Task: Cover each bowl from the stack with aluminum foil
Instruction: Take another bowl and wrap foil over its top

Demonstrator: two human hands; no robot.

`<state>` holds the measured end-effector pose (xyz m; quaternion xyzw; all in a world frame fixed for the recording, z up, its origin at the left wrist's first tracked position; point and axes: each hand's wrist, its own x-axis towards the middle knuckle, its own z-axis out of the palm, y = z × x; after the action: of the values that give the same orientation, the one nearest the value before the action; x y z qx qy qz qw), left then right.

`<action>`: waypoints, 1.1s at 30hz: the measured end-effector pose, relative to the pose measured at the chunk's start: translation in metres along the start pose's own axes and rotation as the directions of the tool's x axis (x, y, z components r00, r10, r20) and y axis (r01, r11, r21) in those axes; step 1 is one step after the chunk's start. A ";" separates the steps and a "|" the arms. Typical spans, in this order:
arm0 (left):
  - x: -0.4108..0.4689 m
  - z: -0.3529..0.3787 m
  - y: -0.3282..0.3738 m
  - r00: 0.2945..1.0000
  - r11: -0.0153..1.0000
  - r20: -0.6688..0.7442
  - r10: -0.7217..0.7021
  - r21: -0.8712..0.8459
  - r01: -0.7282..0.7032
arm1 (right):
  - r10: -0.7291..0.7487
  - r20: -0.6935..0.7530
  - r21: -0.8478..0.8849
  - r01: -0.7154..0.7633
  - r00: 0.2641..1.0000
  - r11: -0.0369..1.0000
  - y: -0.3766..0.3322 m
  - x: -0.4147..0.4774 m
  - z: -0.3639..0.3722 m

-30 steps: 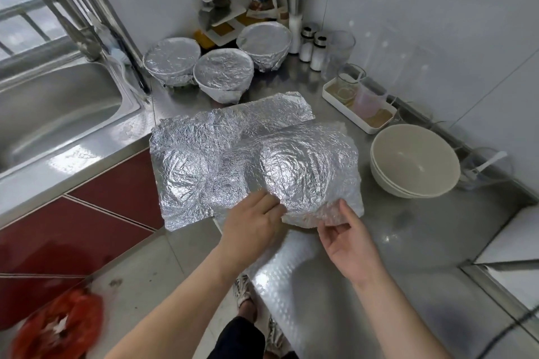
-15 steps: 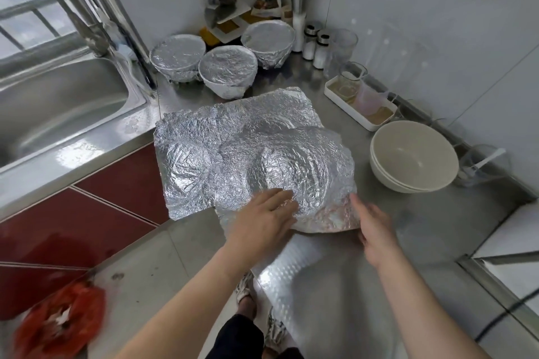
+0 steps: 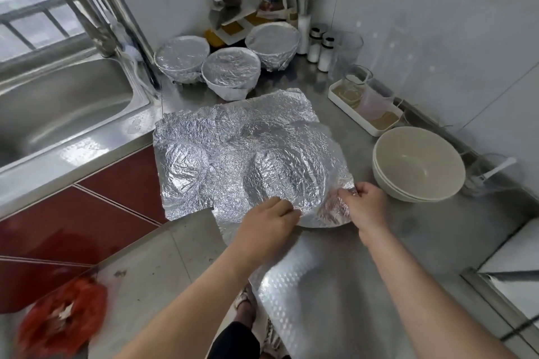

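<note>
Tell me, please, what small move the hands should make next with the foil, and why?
Probably fold the near edge down under the rim. The foil sheet already drapes over the bowl, the right hand pinches its near right corner, the left hand presses its front edge, and the edge looks loose.

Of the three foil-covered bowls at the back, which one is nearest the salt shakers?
The rightmost covered bowl, beside the salt shakers; the other two sit further left, toward the sink.

Bowl under foil sheet (image 3: pixel 280 172) hidden; red object (image 3: pixel 58 320) blurred.
</note>
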<state>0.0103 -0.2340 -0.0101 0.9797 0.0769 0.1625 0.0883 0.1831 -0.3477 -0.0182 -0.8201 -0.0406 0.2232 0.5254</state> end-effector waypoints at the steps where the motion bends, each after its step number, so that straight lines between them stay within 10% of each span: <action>1: 0.003 0.001 0.000 1.000 1.000 0.000 0.021 0.009 -0.021 | -0.026 -0.003 -0.039 0.025 1.000 0.999 -0.001 0.001 -0.001; 5: 0.006 0.005 -0.005 0.997 0.997 0.033 0.075 0.023 -0.076 | -0.296 -0.017 -0.462 0.255 0.955 0.849 -0.005 -0.004 -0.012; 9: 0.009 0.002 -0.007 0.992 0.993 0.034 0.118 0.011 -0.119 | -0.804 0.233 -0.582 0.741 0.547 0.335 -0.015 -0.020 -0.018; 14: 0.007 -0.009 -0.013 0.972 0.973 -0.052 0.230 0.020 -0.229 | -0.782 0.574 -0.396 0.918 0.244 -0.005 -0.008 -0.040 -0.004; 33: -0.025 -0.021 -0.035 0.997 0.996 0.010 0.070 -0.049 -0.070 | -0.716 0.691 -0.297 0.941 0.095 -0.162 0.008 -0.034 0.024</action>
<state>-0.0245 -0.2018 -0.0048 0.9804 0.0380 0.1615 0.1066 0.1416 -0.3412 -0.0226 -0.6614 -0.7268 -0.1010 0.1549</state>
